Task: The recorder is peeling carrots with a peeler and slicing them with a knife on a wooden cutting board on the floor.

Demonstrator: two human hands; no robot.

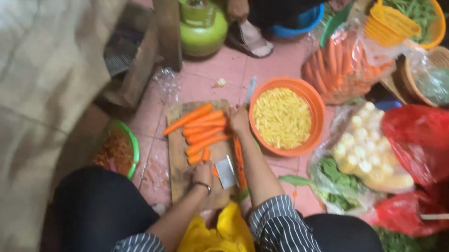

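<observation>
left hand clamped on flat steel cleaver at wooden cutting board's near edge | right hand fingers together, pressing peeled orange carrots at far edge | few stubs cut, most carrots whole

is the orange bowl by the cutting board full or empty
Nearly full: the orange bowl holds a heap of pale yellow cut pieces that covers its bottom and reaches close to the rim.
</observation>
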